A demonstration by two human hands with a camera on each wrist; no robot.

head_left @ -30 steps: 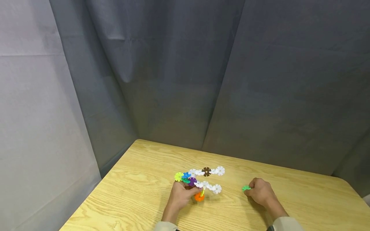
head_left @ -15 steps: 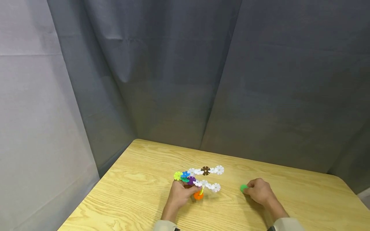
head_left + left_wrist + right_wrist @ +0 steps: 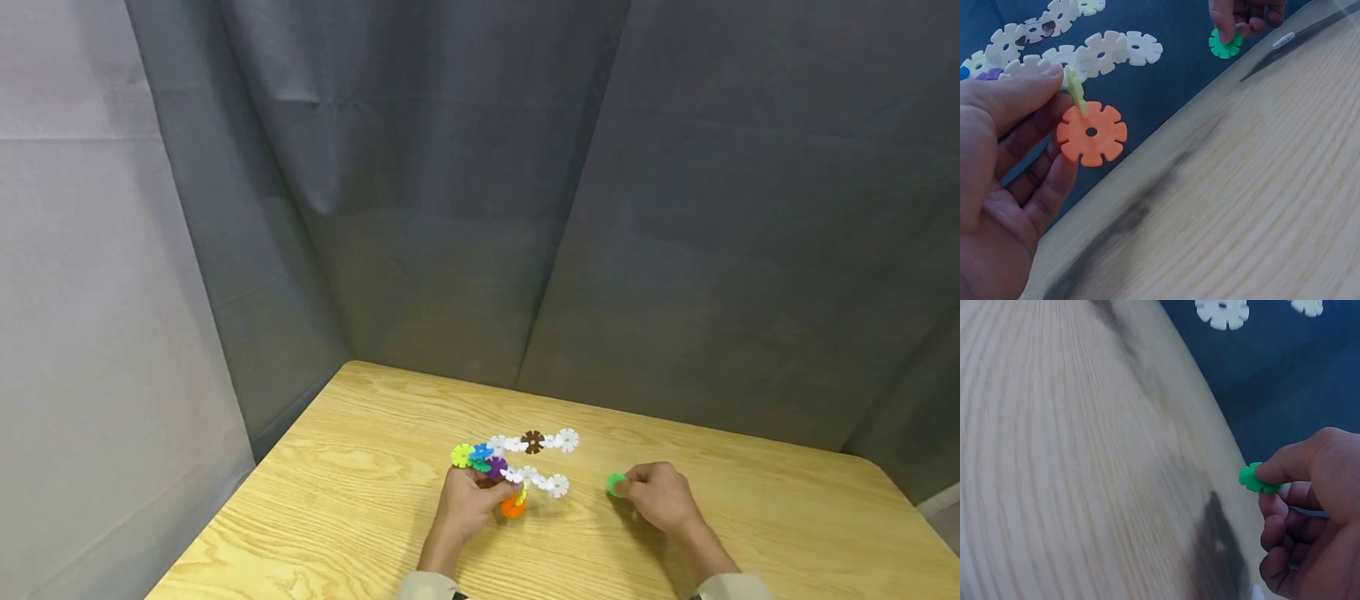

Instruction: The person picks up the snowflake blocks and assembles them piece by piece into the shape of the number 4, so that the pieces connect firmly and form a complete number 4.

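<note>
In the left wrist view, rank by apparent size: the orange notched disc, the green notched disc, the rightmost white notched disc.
1. Orange notched plastic disc, nearest the camera.
2. Rightmost white notched plastic disc.
3. Green notched plastic disc, farthest and partly hidden by fingers.
Nearness probably explains these differences; true sizes may match.

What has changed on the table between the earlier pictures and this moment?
The right hand, pinching the green disc, moved left across the table, closer to the chain of discs. Nothing was taken hold of or let go. The left hand still holds the chain near the orange disc, and the white and brown row stayed in place.
</note>
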